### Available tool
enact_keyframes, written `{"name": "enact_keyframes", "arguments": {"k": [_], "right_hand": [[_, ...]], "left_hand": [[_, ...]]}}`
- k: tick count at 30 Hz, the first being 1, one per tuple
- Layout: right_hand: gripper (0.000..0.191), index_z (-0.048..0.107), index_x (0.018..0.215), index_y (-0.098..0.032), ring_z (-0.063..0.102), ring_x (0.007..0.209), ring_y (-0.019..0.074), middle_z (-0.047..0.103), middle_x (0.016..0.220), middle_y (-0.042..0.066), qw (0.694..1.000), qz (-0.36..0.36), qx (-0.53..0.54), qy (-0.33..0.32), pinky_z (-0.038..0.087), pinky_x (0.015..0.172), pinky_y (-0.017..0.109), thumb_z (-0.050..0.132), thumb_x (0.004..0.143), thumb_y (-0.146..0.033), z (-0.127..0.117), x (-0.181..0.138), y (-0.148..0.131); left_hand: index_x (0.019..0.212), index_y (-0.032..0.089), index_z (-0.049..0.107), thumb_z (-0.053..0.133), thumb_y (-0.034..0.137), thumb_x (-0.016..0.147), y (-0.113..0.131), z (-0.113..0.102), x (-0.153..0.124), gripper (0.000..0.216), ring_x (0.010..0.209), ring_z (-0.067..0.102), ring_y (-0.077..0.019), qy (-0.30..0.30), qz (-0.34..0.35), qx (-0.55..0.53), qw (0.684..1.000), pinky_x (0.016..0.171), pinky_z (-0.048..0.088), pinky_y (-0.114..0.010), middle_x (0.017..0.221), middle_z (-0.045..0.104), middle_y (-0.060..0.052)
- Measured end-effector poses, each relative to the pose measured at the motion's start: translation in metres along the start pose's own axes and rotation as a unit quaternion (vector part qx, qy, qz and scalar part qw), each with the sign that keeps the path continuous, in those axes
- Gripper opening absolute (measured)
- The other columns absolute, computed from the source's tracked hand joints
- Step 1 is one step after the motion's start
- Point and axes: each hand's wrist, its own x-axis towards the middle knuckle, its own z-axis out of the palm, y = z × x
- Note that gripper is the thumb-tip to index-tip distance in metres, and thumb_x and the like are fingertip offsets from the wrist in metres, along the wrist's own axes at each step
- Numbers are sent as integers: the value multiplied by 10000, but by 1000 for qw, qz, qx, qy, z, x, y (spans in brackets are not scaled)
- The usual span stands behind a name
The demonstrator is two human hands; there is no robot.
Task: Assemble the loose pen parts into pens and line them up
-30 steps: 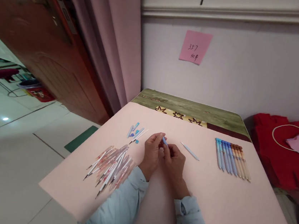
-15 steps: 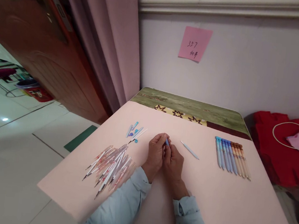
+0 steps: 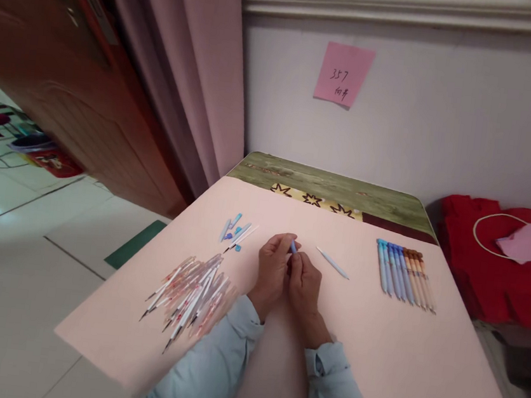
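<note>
My left hand (image 3: 271,271) and my right hand (image 3: 304,283) are pressed together over the middle of the pink table cover (image 3: 373,352). Both pinch a small blue pen part (image 3: 293,247), of which only the tip shows above my fingers. A pale blue pen barrel (image 3: 332,263) lies just right of my hands. Left of them lie a few loose blue pen pieces (image 3: 235,232). A heap of several refills (image 3: 190,291) lies at the near left. A row of several finished blue and orange pens (image 3: 405,268) lies at the right.
The table's far edge shows a green and patterned cloth (image 3: 333,191) against the wall. A pink note (image 3: 343,75) hangs on the wall. A red cloth with a pink bag (image 3: 502,264) sits to the right. A curtain (image 3: 198,70) and wooden door (image 3: 59,73) stand at left.
My hands have closed together around the blue pen part, so less of it shows. The view has shifted slightly; the things on the table lie as before.
</note>
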Motion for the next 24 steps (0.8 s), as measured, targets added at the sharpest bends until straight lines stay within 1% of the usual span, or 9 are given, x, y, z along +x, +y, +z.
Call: {"name": "enact_keyframes", "arguments": {"k": [3, 5, 7, 9, 13, 15, 17, 20, 24], "right_hand": [[416, 523, 703, -213, 497, 564, 143, 564, 620, -6, 999, 15, 43, -2, 353, 566, 265, 335, 999, -436, -1, 2, -1], [431, 530, 688, -210, 486, 559, 141, 559, 613, -6, 998, 22, 65, 2, 356, 558, 264, 339, 998, -441, -1, 2, -1], [433, 556, 697, -203, 484, 564, 141, 568, 622, -1, 997, 22, 79, 1, 348, 544, 262, 353, 994, -444, 0, 2, 0], [437, 570, 696, -198, 474, 558, 138, 566, 620, 0, 996, 24, 91, -1, 334, 524, 259, 368, 989, -452, 0, 3, 0], [490, 547, 658, -202, 500, 563, 137, 556, 602, -3, 990, 41, 137, 8, 382, 551, 254, 318, 1004, -463, -1, 4, -1], [491, 557, 677, -204, 520, 573, 138, 558, 605, -6, 988, 47, 145, 22, 407, 576, 254, 300, 1009, -458, -2, 5, -2], [436, 574, 706, -204, 525, 582, 138, 569, 617, -11, 990, 44, 133, 30, 412, 583, 251, 361, 991, -457, -3, 5, -3], [324, 589, 727, -201, 534, 607, 138, 611, 657, -7, 994, 29, 106, 25, 412, 590, 247, 510, 928, -442, -2, 6, -5], [296, 593, 728, -195, 528, 589, 131, 621, 660, -3, 994, 26, 100, 30, 405, 569, 240, 545, 910, -424, 0, 8, -6]], "left_hand": [[979, 166, 693, 656, 566, 795, 5, -3, 2, 441, 745, 628, -162, -8, -40, -25, 999, 673, 458, -270, 828, 692, -65], [1046, 166, 689, 596, 634, 810, 7, -5, 3, 532, 770, 647, -182, -28, -76, -60, 995, 666, 471, -283, 860, 709, -85], [1037, 159, 694, 645, 586, 796, 7, -7, 4, 493, 754, 648, -172, -50, -99, -80, 991, 648, 473, -276, 868, 714, -84], [992, 156, 703, 726, 475, 759, 7, -9, 6, 395, 720, 638, -148, -60, -98, -84, 990, 637, 473, -260, 845, 709, -63], [931, 158, 695, 762, 368, 738, 10, -12, 12, 293, 694, 627, -124, -44, -88, -114, 989, 667, 490, -260, 816, 694, -39], [930, 156, 688, 752, 349, 754, 11, -13, 14, 269, 706, 630, -123, -39, -88, -132, 987, 706, 501, -269, 833, 695, -45], [940, 154, 688, 744, 343, 768, 11, -14, 14, 262, 727, 637, -125, -39, -83, -131, 987, 734, 504, -274, 850, 700, -51], [974, 153, 690, 732, 360, 784, 10, -13, 12, 284, 756, 644, -133, -41, -68, -102, 992, 741, 503, -275, 874, 708, -59], [978, 147, 693, 750, 385, 763, 8, -13, 11, 326, 735, 643, -136, -41, -48, -50, 997, 719, 498, -272, 873, 718, -68]]}}
